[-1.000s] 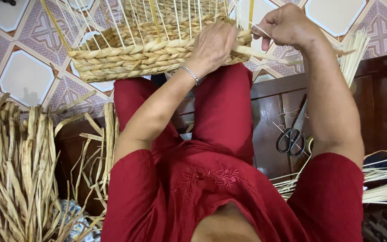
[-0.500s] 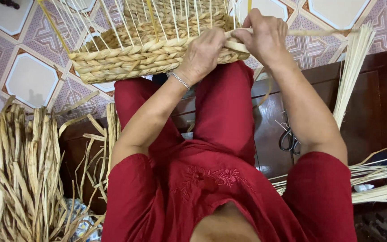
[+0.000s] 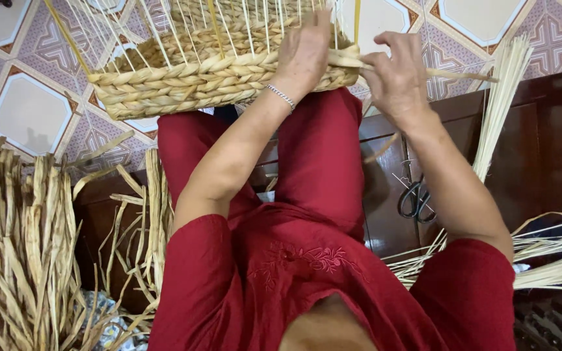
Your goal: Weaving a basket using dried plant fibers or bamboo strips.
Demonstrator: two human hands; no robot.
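Braided straw basket (image 3: 222,75), hands pinching flat strand (image 3: 463,75)

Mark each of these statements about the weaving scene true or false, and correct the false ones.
1. The left hand rests on the woven basket. True.
2. The right hand holds scissors. False: it pinches a straw strand; the scissors lie on the dark wooden surface.
3. A bracelet sits on the left wrist. True.
4. The person's clothes are blue. False: they are red.
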